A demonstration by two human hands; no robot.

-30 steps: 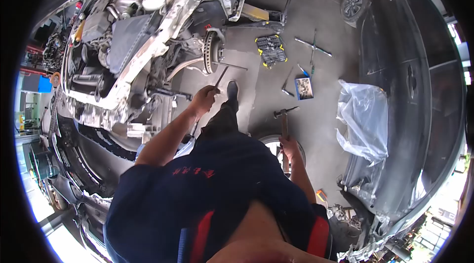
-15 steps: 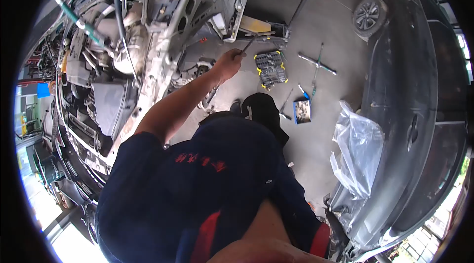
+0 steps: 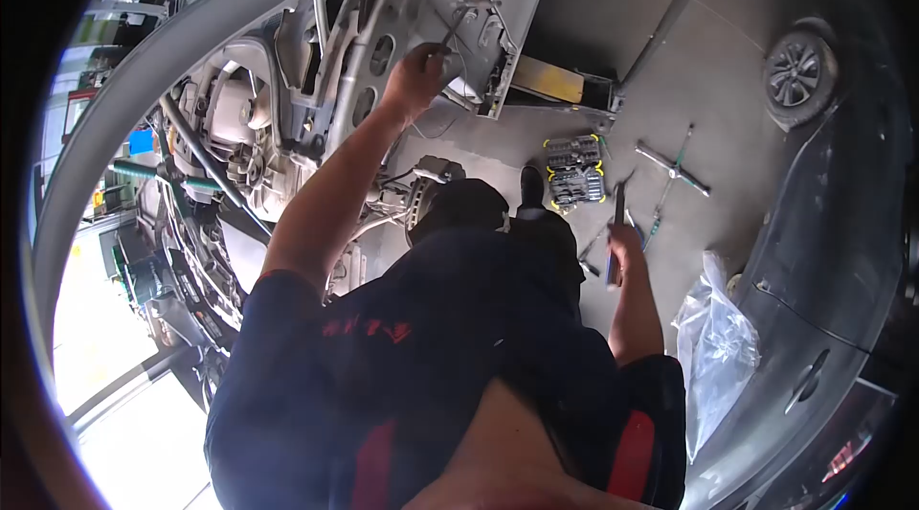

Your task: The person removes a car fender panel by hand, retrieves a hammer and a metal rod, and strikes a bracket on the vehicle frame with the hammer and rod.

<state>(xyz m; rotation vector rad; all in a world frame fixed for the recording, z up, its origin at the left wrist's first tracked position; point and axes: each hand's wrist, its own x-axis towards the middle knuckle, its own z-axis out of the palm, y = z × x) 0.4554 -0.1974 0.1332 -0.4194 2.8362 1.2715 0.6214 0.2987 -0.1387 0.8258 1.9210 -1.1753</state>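
Note:
My left hand (image 3: 416,81) is raised at the bare front structure (image 3: 383,55) of a partly dismantled car. Its fingers are closed around a thin metal rod-like tool (image 3: 454,29), whose far end lies against or close to the panel by the wheel arch; contact is unclear. Lower right, my right hand (image 3: 627,247) is closed around a long dark tool (image 3: 619,202) with a narrow tip that points away from me. Its exact kind does not show. Below the left forearm sits the exposed brake disc (image 3: 419,202) of the wheel hub.
On the floor are an open socket set case (image 3: 574,171), a cross-shaped lug wrench (image 3: 674,171) and a yellow-topped piece (image 3: 546,81). Clear plastic sheeting (image 3: 713,347) rests against a dark car (image 3: 814,318) on the right. A grey curved bar (image 3: 124,93) crosses the upper left.
My left hand has moved up and left toward the car's panel with the rod-like tool. My right hand has come into view holding a dark tool. The camera view has shifted.

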